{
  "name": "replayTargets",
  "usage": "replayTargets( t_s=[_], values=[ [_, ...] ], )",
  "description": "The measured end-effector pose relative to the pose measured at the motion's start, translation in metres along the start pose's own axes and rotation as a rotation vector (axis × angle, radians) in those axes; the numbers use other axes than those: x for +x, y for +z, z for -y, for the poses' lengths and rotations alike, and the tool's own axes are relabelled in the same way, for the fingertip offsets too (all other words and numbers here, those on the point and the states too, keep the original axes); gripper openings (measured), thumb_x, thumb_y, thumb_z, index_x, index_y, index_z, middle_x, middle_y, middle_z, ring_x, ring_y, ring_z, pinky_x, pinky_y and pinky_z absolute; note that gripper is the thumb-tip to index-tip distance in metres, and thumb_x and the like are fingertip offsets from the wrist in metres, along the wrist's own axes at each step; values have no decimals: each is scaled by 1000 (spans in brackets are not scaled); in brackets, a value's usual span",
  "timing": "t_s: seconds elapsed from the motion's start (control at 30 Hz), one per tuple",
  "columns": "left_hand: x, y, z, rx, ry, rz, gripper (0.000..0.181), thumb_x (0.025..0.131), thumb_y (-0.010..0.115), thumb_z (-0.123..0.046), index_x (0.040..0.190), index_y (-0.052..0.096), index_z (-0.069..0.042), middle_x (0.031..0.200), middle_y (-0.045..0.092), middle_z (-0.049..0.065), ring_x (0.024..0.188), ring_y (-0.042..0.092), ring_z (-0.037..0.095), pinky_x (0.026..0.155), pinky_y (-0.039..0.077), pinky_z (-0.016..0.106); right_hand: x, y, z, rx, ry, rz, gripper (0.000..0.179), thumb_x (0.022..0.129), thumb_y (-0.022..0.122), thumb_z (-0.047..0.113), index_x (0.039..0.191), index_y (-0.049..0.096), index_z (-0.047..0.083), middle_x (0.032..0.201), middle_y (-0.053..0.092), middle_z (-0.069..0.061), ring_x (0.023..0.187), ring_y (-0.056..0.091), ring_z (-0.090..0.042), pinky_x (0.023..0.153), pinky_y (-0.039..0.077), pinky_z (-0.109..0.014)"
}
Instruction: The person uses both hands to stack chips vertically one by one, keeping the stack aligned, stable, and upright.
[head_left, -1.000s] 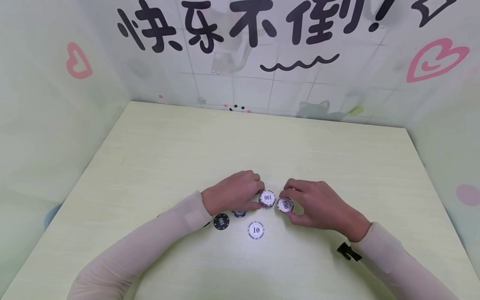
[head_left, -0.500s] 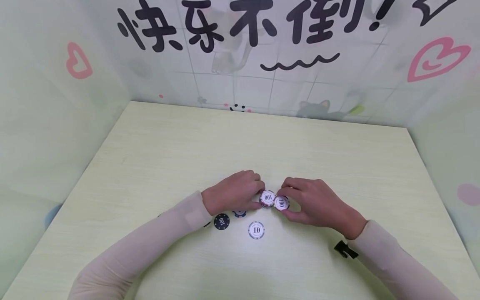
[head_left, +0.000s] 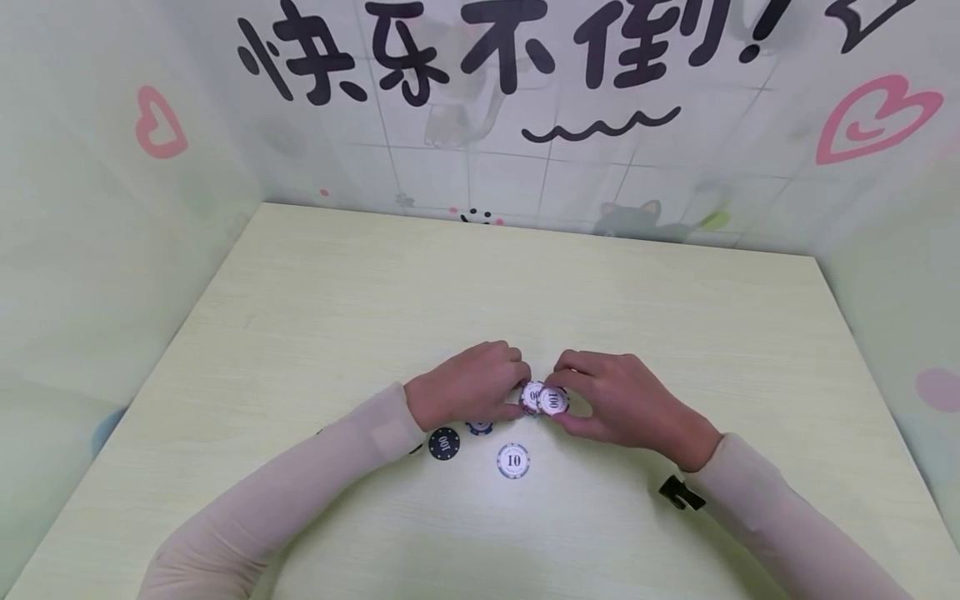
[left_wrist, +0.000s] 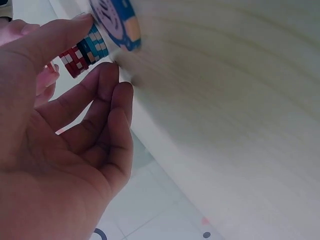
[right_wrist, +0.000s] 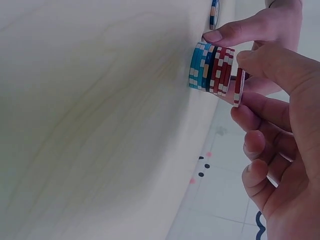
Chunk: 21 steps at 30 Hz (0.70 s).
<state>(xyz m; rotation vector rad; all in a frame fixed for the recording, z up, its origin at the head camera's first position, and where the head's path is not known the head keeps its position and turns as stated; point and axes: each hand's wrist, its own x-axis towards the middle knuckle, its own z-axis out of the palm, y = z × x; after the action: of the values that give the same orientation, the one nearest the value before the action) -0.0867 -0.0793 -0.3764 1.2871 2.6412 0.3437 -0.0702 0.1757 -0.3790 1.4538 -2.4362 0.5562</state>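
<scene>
A stack of poker chips [head_left: 530, 396] stands on the table, light blue at the bottom, then darker blue, with red-and-white edges on top. My left hand [head_left: 476, 382] holds this stack from the left, its thumb and curled fingers on either side. Between thumb and fingertips, my right hand [head_left: 622, 404] pinches one poker chip [head_left: 553, 401] marked 100. In the right wrist view that red-edged chip [right_wrist: 239, 87] hangs just over the stack's top, off to one side of it.
A white chip marked 10 [head_left: 513, 460] and a black chip marked 100 [head_left: 444, 444] lie flat nearer the body. A blue-edged chip [head_left: 480, 428] is partly hidden under the left hand. A printed wall [head_left: 480, 175] borders the table's back. A black clip [head_left: 681, 493] hangs by the right sleeve.
My right hand has moved left with its chip, from beside the stack to overlapping the stack's top. The left hand has stayed in place.
</scene>
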Motion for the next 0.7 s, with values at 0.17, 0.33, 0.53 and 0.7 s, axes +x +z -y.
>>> replayTargets(
  t_s=[0.17, 0.33, 0.53, 0.7],
  values=[
    [0, 0, 0, 2, 0, -2, 28, 95, 89, -29, 110, 81, -7, 90, 68, 0, 82, 58, 16, 76, 50, 29, 2, 2, -1, -7, -2, 0, 29, 83, 93, 21, 107, 81, 11, 105, 71, 2, 76, 63, -8, 57, 51, -23],
    [0, 1, 0, 2, 6, -12, 26, 95, 89, -28, 109, 82, -7, 91, 69, 0, 83, 59, 17, 78, 51, 31, 6, 3, 0, -4, 5, 18, 29, 85, 93, 22, 109, 81, 12, 107, 71, 2, 79, 63, -9, 58, 52, -23],
    [0, 0, 0, 1, -11, 5, 27, 95, 88, -28, 111, 81, -7, 92, 69, 1, 84, 59, 17, 77, 51, 31, 10, 4, 1, -6, -6, 22, 29, 86, 92, 22, 111, 80, 11, 109, 71, 1, 81, 63, -10, 58, 52, -23],
    [1, -1, 0, 6, -21, 17, 32, 96, 88, -29, 115, 80, -5, 94, 69, 2, 84, 58, 17, 76, 51, 30, 12, 4, 1, -4, -8, 31, 31, 87, 92, 22, 113, 81, 11, 110, 71, 0, 83, 64, -10, 60, 53, -24]
  ],
)
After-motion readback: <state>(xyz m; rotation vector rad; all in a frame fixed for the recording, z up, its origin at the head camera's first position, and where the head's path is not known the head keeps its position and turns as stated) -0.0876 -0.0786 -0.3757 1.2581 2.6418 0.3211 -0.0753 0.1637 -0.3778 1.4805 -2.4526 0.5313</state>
